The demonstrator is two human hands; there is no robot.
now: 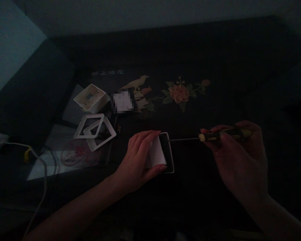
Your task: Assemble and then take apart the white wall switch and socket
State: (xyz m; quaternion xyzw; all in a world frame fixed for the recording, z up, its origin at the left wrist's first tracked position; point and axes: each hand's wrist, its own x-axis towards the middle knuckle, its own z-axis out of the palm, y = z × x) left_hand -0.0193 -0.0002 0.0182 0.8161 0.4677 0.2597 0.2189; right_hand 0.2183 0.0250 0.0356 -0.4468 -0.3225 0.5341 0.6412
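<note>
In dim light my left hand (140,155) grips a small white square box-like part (163,153), tipped on its side on the dark table. Fingers and thumb wrap its top and bottom edges. My right hand (238,150) is closed around a screwdriver (215,135) with a yellow and black handle. The thin shaft runs left and its tip touches the open face of the white part.
Two white square frames (95,131) lie overlapped left of my hand, with a white square housing (91,97) behind them. A small screw-like piece (119,128) lies nearby. A white cable (37,174) runs along the left. The dark table top carries a flower print (180,93).
</note>
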